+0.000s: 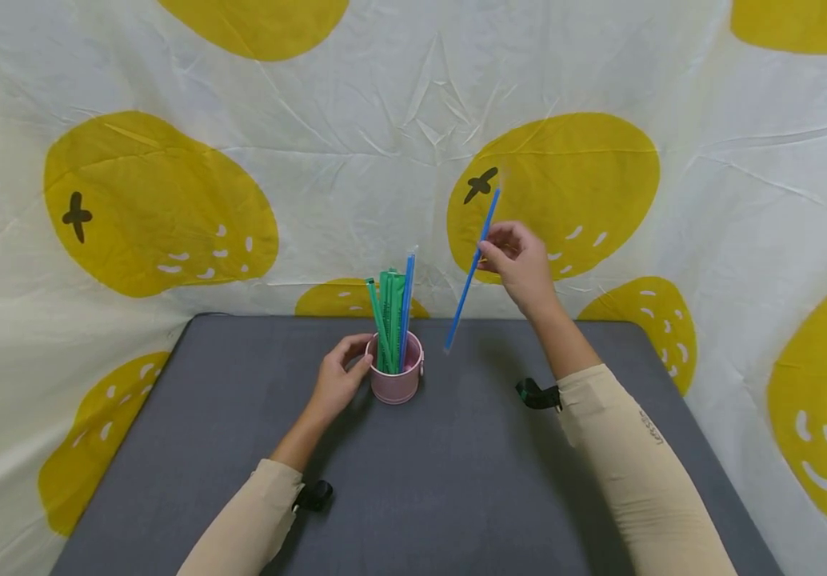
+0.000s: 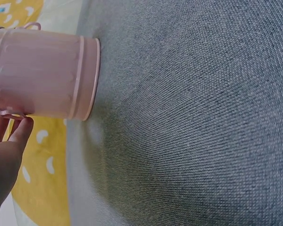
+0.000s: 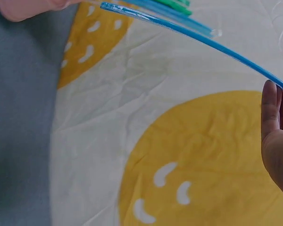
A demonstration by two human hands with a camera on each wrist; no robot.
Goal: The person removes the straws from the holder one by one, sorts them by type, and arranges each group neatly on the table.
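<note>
So the blue straw [image 1: 472, 270] is up in the air to the right of the pink cup [image 1: 396, 378], not touching it, tilted off vertical: its long axis runs from the lower end, which hangs just above the desk [image 1: 457, 480] near the cup, up and to the right toward the yellow-spotted cloth [image 1: 709, 200] behind. The right hand [image 1: 521, 264] pinches it a bit above the middle, fingers [image 1: 493, 250] curled in close around the straw. The left hand [image 1: 337, 380] sits against the cup's left side with fingers loosely bent around the wall, thumb up near the rim. The cup stands upright on the desk with a bunch of green straws [image 1: 387, 320] and another blue one poking straight up out of it
</note>
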